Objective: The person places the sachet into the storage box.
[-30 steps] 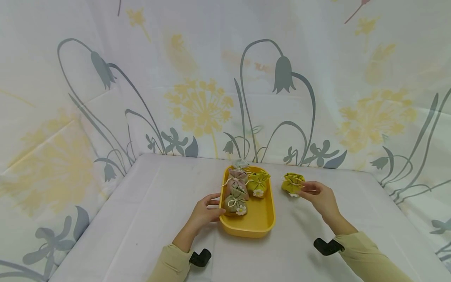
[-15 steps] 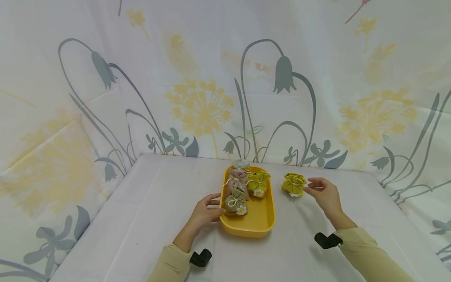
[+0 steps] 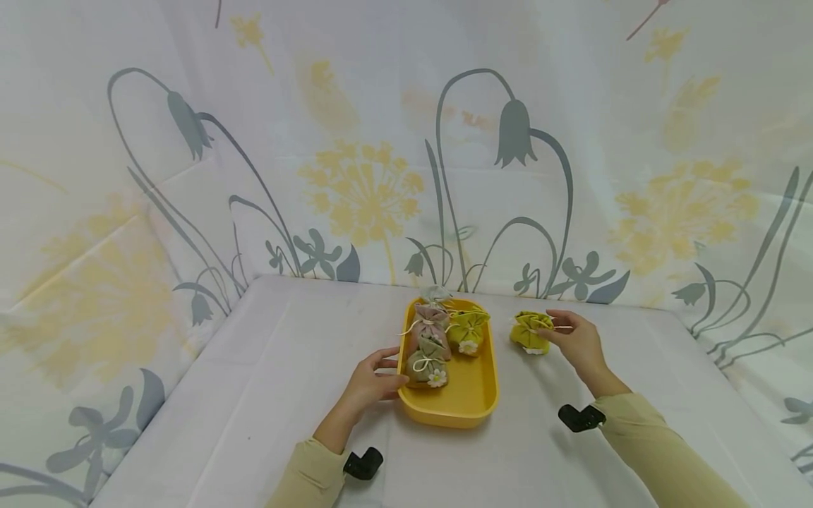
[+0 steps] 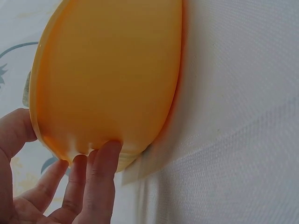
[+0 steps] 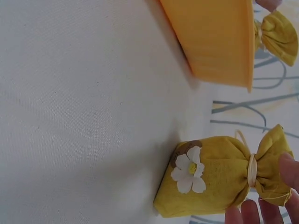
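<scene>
My left hand (image 3: 368, 381) holds the left side of a yellow tray (image 3: 447, 420); the thumb is at the rim and straight fingers (image 4: 105, 175) lie against the outer wall. Right of the tray, a yellow-green drawstring pouch (image 3: 528, 337) with a white flower stands upright on the table. My right hand (image 3: 581, 349) pinches its gathered top, with the thumb (image 5: 289, 170) on one side and the fingertips on the other. In the tray are a grey-green pouch (image 3: 427, 367), a pinkish pouch (image 3: 428, 321) and another yellow-green pouch (image 3: 466, 331).
At the tray's back end a pale pouch top (image 3: 435, 294) shows, partly hidden. A white cloth covers the table (image 3: 286, 331). Behind it hangs a curtain (image 3: 375, 106) printed with flowers. Each wrist carries a black camera mount (image 3: 363, 463).
My right hand first draws back from the yellow-green pouch, then returns to its top from slightly farther back. The pouch stays in place, and my left hand keeps its position at the tray.
</scene>
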